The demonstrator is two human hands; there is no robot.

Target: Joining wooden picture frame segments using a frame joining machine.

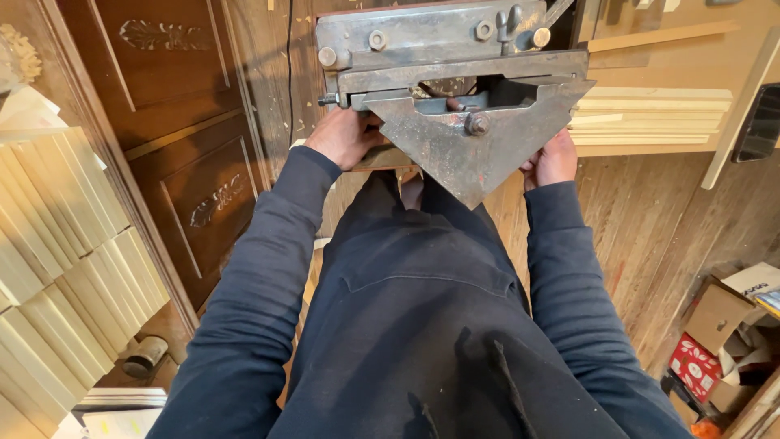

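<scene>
A heavy grey metal cutting machine (pixel 455 81) with bolts and a triangular blade guard fills the top middle of the head view. My left hand (pixel 345 136) is closed at the machine's left underside, on what looks like a wooden strip (pixel 382 159) that runs beneath the guard. My right hand (pixel 554 160) sits against the guard's lower right edge, fingers curled; what it grips is hidden. Both arms wear dark blue sleeves, and my dark clothing fills the lower middle.
Pale wooden strips are stacked at the left (pixel 57 260) and on a bench right of the machine (pixel 650 118). A carved dark wood door (pixel 179 162) stands left. Cardboard boxes (pixel 719 341) lie on the plank floor at the lower right. A dark phone-like object (pixel 760 122) leans far right.
</scene>
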